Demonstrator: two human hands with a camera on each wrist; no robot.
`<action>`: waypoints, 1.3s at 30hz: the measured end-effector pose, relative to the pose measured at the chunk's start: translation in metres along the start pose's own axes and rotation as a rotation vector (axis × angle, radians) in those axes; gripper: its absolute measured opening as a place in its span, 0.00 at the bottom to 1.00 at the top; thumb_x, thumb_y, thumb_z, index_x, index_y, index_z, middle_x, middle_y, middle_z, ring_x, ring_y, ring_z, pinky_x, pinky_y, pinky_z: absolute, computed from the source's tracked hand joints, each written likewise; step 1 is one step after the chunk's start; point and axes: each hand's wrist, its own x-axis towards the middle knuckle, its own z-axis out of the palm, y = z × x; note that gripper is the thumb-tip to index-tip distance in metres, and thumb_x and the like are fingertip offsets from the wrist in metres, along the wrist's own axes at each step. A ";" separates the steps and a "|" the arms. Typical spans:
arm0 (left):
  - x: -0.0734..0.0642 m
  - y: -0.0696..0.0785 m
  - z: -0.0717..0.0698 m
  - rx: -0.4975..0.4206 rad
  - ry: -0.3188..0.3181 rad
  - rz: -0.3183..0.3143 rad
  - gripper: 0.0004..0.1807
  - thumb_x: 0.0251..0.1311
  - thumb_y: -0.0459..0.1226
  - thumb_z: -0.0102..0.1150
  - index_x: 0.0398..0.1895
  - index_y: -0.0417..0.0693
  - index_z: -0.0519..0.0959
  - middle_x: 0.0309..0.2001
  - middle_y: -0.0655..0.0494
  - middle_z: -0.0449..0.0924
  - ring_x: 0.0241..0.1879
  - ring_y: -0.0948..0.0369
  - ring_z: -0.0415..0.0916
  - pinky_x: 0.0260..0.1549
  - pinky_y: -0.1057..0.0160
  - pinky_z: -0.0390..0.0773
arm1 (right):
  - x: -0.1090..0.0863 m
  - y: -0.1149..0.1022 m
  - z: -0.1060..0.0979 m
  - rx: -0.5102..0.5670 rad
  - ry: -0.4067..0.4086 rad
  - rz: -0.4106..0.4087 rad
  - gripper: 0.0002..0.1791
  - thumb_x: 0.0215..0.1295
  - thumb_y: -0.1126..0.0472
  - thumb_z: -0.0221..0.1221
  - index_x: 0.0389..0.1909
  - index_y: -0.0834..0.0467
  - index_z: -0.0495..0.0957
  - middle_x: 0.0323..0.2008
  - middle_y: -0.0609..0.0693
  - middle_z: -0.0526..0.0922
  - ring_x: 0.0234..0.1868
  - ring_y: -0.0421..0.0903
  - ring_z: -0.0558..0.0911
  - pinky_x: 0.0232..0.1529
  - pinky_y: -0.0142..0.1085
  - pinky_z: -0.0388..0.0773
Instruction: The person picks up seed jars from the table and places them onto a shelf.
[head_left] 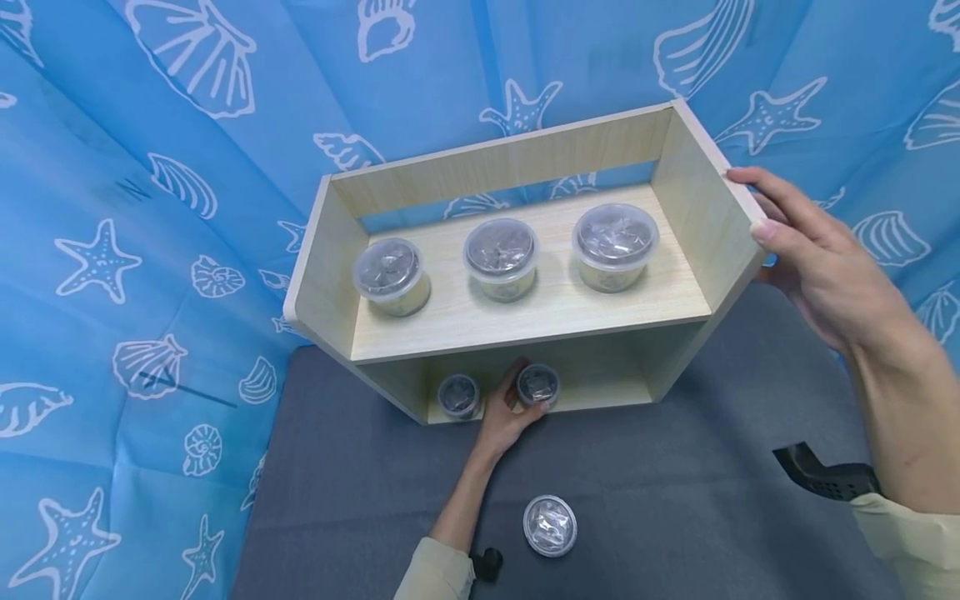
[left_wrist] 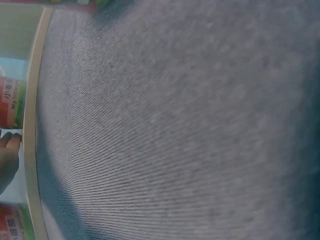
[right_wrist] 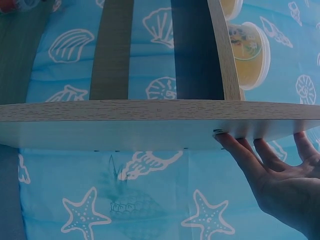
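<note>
On the lower level of a pale wooden two-tier shelf (head_left: 600, 392), my left hand (head_left: 501, 423) grips a small clear-lidded tub (head_left: 538, 383), thumb at its front and fingers around its left side. Left of that hand stands a similar lidded tub (head_left: 459, 395). In the left wrist view, the hand (left_wrist: 7, 162) is partly cut off, between a red-and-green labelled tub (left_wrist: 11, 102) and another such tub (left_wrist: 17, 222). My right hand (head_left: 821, 250) rests against the shelf's right side panel (head_left: 708, 208); in the right wrist view, its extended fingers (right_wrist: 250, 162) touch the panel's outer face.
Three larger lidded tubs, left (head_left: 392, 277), middle (head_left: 501, 258) and right (head_left: 613, 246), stand on the upper level. Another lidded tub (head_left: 550, 526) is on the dark grey cloth (head_left: 675, 517) in front. A blue shell-patterned curtain (head_left: 187, 292) hangs behind and left.
</note>
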 end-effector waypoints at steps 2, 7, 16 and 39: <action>-0.002 0.000 0.000 -0.007 0.013 0.000 0.44 0.57 0.26 0.67 0.74 0.28 0.54 0.73 0.34 0.57 0.73 0.44 0.54 0.70 0.50 0.57 | 0.000 0.000 0.000 0.013 -0.002 -0.003 0.28 0.78 0.66 0.43 0.76 0.52 0.57 0.75 0.55 0.52 0.64 0.52 0.60 0.44 0.31 0.70; -0.013 0.002 0.000 -0.030 0.073 0.021 0.42 0.59 0.27 0.65 0.74 0.28 0.55 0.73 0.34 0.56 0.74 0.43 0.51 0.71 0.48 0.54 | 0.001 -0.001 0.000 0.015 0.001 -0.007 0.28 0.78 0.66 0.44 0.76 0.53 0.58 0.73 0.56 0.54 0.62 0.52 0.62 0.43 0.30 0.72; -0.037 0.010 0.006 -0.100 0.144 0.070 0.36 0.61 0.24 0.62 0.71 0.26 0.59 0.71 0.32 0.60 0.72 0.41 0.55 0.71 0.45 0.53 | -0.002 0.000 -0.001 0.026 0.023 0.016 0.28 0.78 0.66 0.43 0.76 0.51 0.58 0.73 0.55 0.54 0.60 0.50 0.64 0.42 0.30 0.71; -0.078 0.014 -0.006 -0.090 0.095 -0.001 0.28 0.64 0.25 0.60 0.66 0.24 0.66 0.66 0.28 0.66 0.69 0.36 0.60 0.66 0.34 0.57 | 0.000 -0.003 -0.011 0.013 -0.046 0.022 0.28 0.78 0.68 0.42 0.76 0.53 0.57 0.72 0.55 0.57 0.61 0.48 0.69 0.42 0.29 0.76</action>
